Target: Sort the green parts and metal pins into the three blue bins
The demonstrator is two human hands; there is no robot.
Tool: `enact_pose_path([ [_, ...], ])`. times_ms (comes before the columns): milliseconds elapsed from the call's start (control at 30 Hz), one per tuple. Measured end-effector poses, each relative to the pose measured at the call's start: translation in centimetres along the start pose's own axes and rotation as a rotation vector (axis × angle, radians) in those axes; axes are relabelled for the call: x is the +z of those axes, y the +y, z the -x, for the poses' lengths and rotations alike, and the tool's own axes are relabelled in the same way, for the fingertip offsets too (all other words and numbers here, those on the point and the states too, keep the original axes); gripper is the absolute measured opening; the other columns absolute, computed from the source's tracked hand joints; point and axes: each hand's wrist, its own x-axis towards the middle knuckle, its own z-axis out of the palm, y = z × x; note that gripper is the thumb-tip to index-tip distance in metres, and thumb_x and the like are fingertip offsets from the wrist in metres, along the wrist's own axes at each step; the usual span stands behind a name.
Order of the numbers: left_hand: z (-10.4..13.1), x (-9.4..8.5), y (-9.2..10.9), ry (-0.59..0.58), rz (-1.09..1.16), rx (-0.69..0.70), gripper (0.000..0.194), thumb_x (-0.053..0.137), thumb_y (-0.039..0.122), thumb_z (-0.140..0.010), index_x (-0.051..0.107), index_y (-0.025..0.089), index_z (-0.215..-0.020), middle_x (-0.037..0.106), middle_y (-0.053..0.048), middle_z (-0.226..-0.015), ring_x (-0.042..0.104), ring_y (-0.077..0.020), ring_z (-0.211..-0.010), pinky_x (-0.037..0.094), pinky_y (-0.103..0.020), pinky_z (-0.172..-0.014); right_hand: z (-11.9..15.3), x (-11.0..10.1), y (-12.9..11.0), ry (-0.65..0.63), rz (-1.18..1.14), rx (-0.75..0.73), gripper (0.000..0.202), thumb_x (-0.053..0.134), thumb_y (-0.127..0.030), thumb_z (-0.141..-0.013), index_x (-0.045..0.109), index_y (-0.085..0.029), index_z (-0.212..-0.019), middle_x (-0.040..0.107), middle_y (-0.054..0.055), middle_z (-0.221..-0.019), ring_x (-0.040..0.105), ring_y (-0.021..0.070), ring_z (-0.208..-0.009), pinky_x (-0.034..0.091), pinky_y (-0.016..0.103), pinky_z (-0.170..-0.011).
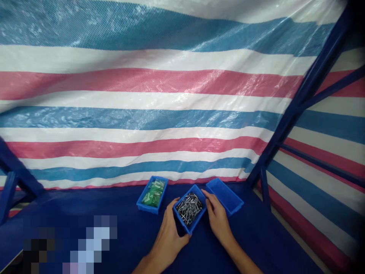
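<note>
A small blue bin full of metal screws or nails is tilted at an angle between my hands. My left hand grips its left side and near corner, thumb at the front. At the bin's far right corner my right hand touches the rim with its fingertips, the fingers close together. To the left stands another blue bin holding green and pale pieces. A third blue bin, with nothing visible inside, lies just beyond my right hand.
The bins are on a dark blue table surface. Behind it hangs a striped red, white and blue sheet. Dark blue frame bars slant up at the right and others at the left. A pixelated patch covers the lower left.
</note>
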Motion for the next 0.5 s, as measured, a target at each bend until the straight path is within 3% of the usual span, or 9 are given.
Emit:
enact_pose_path([
  [133, 0.03, 0.04, 0.34, -0.031, 0.057, -0.035, 0.100, 0.090, 0.015, -0.068, 0.040, 0.026, -0.154, 0.046, -0.016, -0.160, 0.052, -0.0397, -0.145, 0.041, -0.059, -0.123, 0.07, -0.14, 0.23, 0.016, -0.003, 0.016, 0.044, 0.047, -0.048, -0.110, 0.072, -0.025, -0.138, 0.072, 0.011, -0.140, 0.068, 0.0333, -0.131, 0.051, 0.054, -0.116],
  [300, -0.09, 0.36, 0.56, 0.031, 0.031, -0.111, 0.092, 0.093, 0.021, -0.066, 0.044, 0.025, -0.144, 0.043, -0.018, -0.159, 0.061, -0.0397, -0.132, 0.052, -0.058, -0.112, 0.38, -0.03, 0.09, 0.014, 0.017, 0.077, 0.048, 0.048, -0.053, -0.108, 0.072, -0.024, -0.139, 0.072, 0.011, -0.141, 0.067, 0.0341, -0.133, 0.051, 0.054, -0.117],
  [500, 0.03, 0.69, -0.30, 0.128, -0.065, -0.006, 0.085, 0.090, 0.021, -0.067, 0.047, 0.025, -0.140, 0.043, -0.017, -0.158, 0.057, -0.0427, -0.137, 0.052, -0.060, -0.110, 0.97, 0.64, -0.42, -0.026, 0.045, 0.025, 0.049, 0.052, -0.050, -0.107, 0.063, -0.027, -0.149, 0.063, 0.009, -0.153, 0.058, 0.0309, -0.143, 0.048, 0.050, -0.121],
])
